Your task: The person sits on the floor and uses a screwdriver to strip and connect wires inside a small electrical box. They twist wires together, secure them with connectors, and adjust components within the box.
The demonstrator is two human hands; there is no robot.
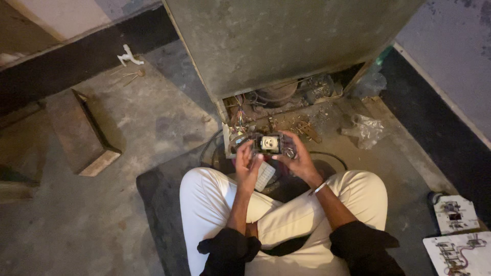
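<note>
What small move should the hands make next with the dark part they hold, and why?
Probably steady the small dark part with the right hand while the left hand works its pale centre: both hands hold it up before the appliance's open base.

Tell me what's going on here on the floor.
A person sits cross-legged on a concrete floor facing the open base of a grey metal cabinet. Both hands hold a small dark electrical part with a white centre: the left hand on its left side, the right hand on its right. Loose wires hang from the cabinet's base.
</note>
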